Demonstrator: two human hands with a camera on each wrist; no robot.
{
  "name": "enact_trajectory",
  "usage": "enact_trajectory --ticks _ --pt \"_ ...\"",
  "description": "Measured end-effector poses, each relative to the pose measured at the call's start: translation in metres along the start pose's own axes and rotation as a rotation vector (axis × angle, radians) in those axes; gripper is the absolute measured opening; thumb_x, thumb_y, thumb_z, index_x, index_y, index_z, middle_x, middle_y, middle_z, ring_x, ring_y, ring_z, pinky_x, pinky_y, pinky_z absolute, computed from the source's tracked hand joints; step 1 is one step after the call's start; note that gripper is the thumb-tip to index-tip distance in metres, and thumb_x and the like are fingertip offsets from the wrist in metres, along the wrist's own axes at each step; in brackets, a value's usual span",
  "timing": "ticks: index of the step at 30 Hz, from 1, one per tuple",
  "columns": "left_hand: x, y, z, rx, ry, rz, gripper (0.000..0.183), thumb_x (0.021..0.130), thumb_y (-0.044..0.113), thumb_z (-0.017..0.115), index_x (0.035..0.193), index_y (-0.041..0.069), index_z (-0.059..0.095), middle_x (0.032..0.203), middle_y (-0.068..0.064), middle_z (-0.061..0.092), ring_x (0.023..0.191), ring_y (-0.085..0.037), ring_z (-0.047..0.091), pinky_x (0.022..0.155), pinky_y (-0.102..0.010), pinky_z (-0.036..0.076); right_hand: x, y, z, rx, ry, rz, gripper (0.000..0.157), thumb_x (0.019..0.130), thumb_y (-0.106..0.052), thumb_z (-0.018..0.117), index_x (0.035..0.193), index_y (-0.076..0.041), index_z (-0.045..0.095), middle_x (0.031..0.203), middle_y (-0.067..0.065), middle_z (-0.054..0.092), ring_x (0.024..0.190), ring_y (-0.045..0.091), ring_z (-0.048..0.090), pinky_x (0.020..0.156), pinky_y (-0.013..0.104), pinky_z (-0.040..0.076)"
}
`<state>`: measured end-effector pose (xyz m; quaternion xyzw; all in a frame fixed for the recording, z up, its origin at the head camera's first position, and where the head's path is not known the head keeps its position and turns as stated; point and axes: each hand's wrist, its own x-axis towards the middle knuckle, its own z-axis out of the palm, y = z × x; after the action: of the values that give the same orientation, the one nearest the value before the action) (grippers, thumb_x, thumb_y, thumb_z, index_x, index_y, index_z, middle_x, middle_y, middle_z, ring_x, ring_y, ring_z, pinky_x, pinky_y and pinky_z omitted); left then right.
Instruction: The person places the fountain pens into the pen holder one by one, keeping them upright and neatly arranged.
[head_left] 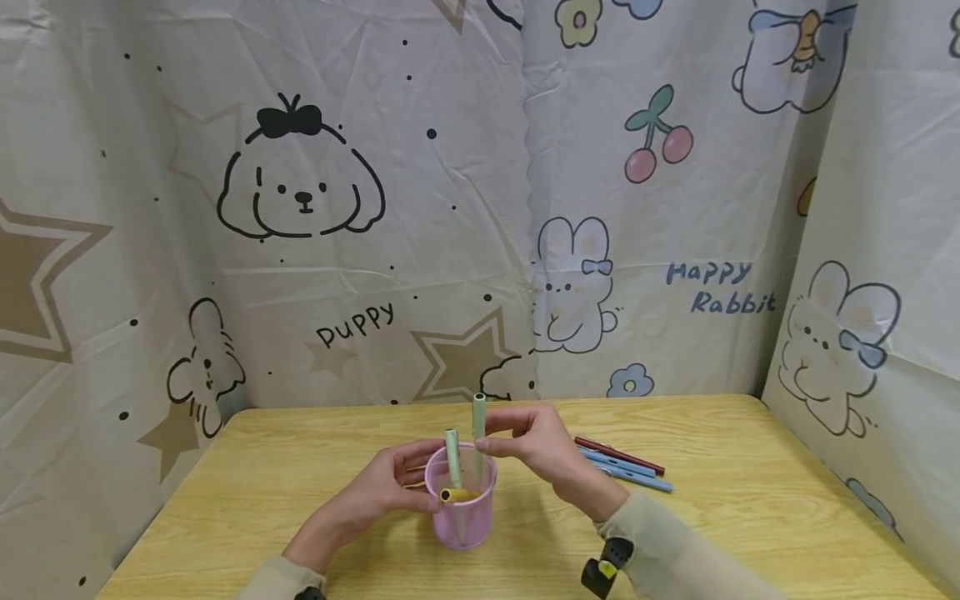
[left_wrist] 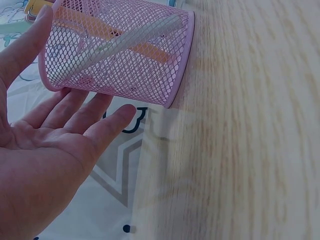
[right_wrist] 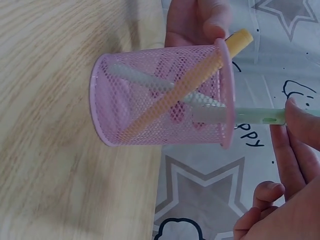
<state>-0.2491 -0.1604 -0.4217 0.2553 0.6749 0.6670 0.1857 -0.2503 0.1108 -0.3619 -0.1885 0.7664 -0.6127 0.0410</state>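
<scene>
A pink mesh pen cup (head_left: 480, 518) stands upright on the wooden table. My left hand (head_left: 381, 485) holds it from the left, thumb at the rim and fingers around the far side. Inside lean a yellow pen (right_wrist: 192, 80) and a light green pen (head_left: 453, 460), their upper ends sticking out over the rim. Between thumb and fingers, my right hand (head_left: 542, 448) pinches a second light green pen (head_left: 479, 417) upright. Through the mesh in the right wrist view, the lower end of this pen shows inside the cup, above the bottom.
To the right of the cup, two blue pens (head_left: 639, 478) and a dark red pen (head_left: 622, 455) lie together on the table (head_left: 322, 575). Printed curtains (head_left: 465, 250) hang behind the table and along both sides.
</scene>
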Motion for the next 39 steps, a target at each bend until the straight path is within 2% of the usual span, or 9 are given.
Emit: enact_trajectory --ticks 5,11,16,23,28,31,34,39 --pt "0.0 0.0 0.0 0.015 0.003 0.005 0.08 0.089 0.006 0.084 0.156 -0.008 0.041 0.158 -0.024 0.047 0.143 -0.04 0.047 0.116 -0.044 0.043 0.001 0.005 0.003 0.01 -0.005 -0.006 0.028 0.09 -0.012 0.085 0.115 -0.002 0.08 0.115 0.008 0.078 0.103 0.022 0.064 0.085 0.034 0.054" --pt "0.0 0.001 0.001 -0.001 0.001 -0.019 0.079 0.09 0.006 0.084 0.156 -0.005 0.043 0.158 -0.022 0.048 0.143 -0.039 0.047 0.117 -0.045 0.042 0.002 0.011 0.008 0.032 -0.015 -0.013 0.027 0.088 -0.01 0.086 0.114 -0.003 0.081 0.112 0.009 0.078 0.095 0.016 0.064 0.082 0.031 0.054" --pt "0.0 0.001 0.0 -0.005 0.004 -0.028 0.08 0.089 0.006 0.084 0.157 -0.005 0.043 0.158 -0.021 0.047 0.143 -0.038 0.047 0.116 -0.043 0.042 0.004 0.015 0.01 0.03 -0.01 -0.009 0.028 0.088 -0.01 0.086 0.114 -0.001 0.081 0.111 0.01 0.078 0.095 0.018 0.064 0.081 0.032 0.056" --pt "0.0 0.001 0.0 -0.011 -0.002 -0.023 0.081 0.089 0.006 0.084 0.157 -0.006 0.041 0.158 -0.022 0.047 0.144 -0.039 0.046 0.116 -0.043 0.042 0.001 0.018 0.01 0.036 -0.063 -0.003 0.031 0.089 -0.009 0.085 0.118 -0.001 0.079 0.114 0.011 0.078 0.112 0.024 0.066 0.086 0.034 0.06" --pt "0.0 -0.001 0.0 -0.04 -0.01 -0.023 0.084 0.089 0.004 0.084 0.158 -0.009 0.037 0.159 -0.024 0.046 0.143 -0.038 0.047 0.114 -0.039 0.045 -0.006 0.014 0.001 -0.03 -0.071 -0.007 0.029 0.089 -0.011 0.085 0.117 -0.005 0.08 0.112 0.008 0.079 0.115 0.022 0.064 0.091 0.035 0.052" --pt "0.001 -0.002 0.0 -0.046 -0.009 -0.022 0.086 0.088 0.003 0.084 0.158 -0.009 0.036 0.158 -0.025 0.046 0.143 -0.038 0.047 0.113 -0.037 0.045 -0.012 0.013 -0.008 -0.076 -0.054 -0.007 0.027 0.089 -0.012 0.085 0.115 -0.007 0.082 0.109 0.006 0.079 0.111 0.019 0.064 0.087 0.033 0.046" --pt "0.002 -0.003 0.0 -0.039 -0.005 -0.015 0.087 0.087 0.003 0.084 0.158 -0.01 0.035 0.158 -0.026 0.045 0.143 -0.038 0.047 0.113 -0.037 0.045 -0.017 0.013 -0.02 -0.112 -0.037 -0.002 0.025 0.089 -0.013 0.086 0.113 -0.008 0.082 0.106 0.007 0.079 0.094 0.018 0.061 0.078 0.029 0.043" --pt "0.001 -0.003 -0.001 -0.025 0.007 -0.016 0.087 0.087 0.003 0.085 0.157 -0.011 0.036 0.158 -0.026 0.046 0.142 -0.038 0.047 0.113 -0.036 0.045 -0.027 0.017 -0.042 -0.18 -0.027 0.008 0.023 0.089 -0.015 0.085 0.111 -0.009 0.083 0.099 0.007 0.078 0.069 0.014 0.043 0.063 0.025 0.037"
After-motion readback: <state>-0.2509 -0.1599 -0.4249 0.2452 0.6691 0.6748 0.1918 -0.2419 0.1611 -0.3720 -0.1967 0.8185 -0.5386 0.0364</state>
